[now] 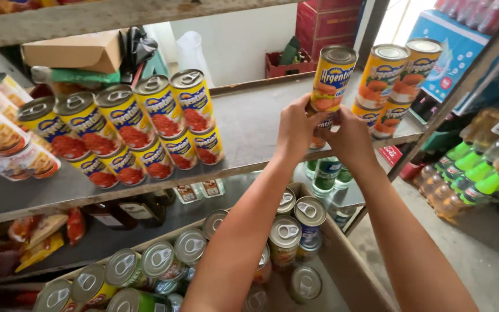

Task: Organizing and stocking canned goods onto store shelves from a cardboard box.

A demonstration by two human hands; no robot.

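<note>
Upper right of frame: left hand (297, 130) and right hand (350, 138) both clasp stacked orange-labelled cans (331, 81), steadying them upright on the shelf (249, 124).

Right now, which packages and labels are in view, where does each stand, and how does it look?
Stacked cans: held by left hand and right hand at the shelf edge; yellow-orange labels.
Orange cans: shelf, right; stacked cylinders.
Yellow-blue cans: shelf, left; two-tier row.
Cardboard box: behind them; brown.
Box of cans: below; silver pull-tab lids.
Bottles: far right; green caps.
</note>
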